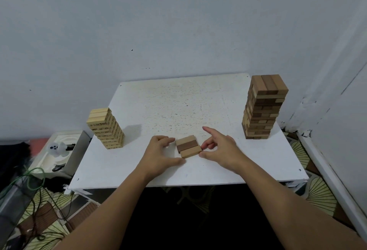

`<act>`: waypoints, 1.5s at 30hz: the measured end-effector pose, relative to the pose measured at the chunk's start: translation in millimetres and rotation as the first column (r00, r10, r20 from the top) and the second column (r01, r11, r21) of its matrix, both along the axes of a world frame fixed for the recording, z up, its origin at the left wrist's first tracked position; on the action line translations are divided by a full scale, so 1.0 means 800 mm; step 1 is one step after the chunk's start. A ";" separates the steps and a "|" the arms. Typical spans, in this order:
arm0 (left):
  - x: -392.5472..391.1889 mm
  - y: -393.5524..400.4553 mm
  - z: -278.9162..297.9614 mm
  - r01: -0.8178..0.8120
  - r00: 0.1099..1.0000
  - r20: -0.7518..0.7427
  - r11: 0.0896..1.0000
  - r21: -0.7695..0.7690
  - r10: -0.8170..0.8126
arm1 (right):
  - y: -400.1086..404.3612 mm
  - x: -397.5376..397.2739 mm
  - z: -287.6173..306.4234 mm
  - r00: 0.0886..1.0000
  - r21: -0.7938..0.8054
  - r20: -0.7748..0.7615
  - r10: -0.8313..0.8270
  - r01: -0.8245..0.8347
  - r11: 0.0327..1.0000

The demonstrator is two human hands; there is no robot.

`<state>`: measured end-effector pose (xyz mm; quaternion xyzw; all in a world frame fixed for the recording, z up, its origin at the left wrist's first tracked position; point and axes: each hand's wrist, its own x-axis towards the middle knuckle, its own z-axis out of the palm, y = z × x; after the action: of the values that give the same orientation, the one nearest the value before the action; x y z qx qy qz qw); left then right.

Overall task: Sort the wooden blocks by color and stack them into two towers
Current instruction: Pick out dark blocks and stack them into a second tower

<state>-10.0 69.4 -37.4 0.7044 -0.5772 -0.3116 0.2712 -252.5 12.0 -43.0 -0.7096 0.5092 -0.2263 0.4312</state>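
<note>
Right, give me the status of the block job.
Done: a pale tower stands at the table's left, and a taller brown tower at its right. In hand: three blocks lie side by side between the left hand and right hand, fingertips at their ends. Left: those three likely go onto the brown tower.

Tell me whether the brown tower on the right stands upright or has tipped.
Upright. The brown tower stands on the white table near its right edge, layers intact and three blocks lying flat on top; neither hand touches it.
</note>
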 end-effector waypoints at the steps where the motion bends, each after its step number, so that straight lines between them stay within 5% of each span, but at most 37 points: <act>1: 0.000 -0.001 0.000 0.001 1.000 -0.001 1.000 0.003 -0.001 | 0.000 0.000 0.000 1.000 -0.004 -0.006 0.003 -0.003 1.000; 9: 0.000 -0.007 0.001 0.010 1.000 -0.022 1.000 0.008 -0.009 | 0.002 0.000 0.002 0.999 -0.013 -0.042 -0.010 0.009 1.000; 17: 0.004 -0.011 0.006 0.037 0.999 -0.010 0.999 0.008 -0.037 | -0.018 0.016 0.031 0.952 0.064 -0.269 0.143 -0.131 0.989; 25: 0.004 -0.006 0.005 0.043 0.999 -0.034 0.999 0.013 -0.042 | -0.009 0.005 0.014 0.992 0.064 -0.111 0.067 -0.060 0.996; 45: 0.005 -0.002 0.000 -0.006 1.000 -0.020 0.999 -0.040 0.006 | -0.004 0.004 0.016 0.997 0.072 -0.052 0.059 -0.056 0.996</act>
<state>-6.1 68.0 -37.2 0.6973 -0.5787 -0.3060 0.2920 -249.5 8.5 -30.4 -0.7142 0.5076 -0.1767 0.4483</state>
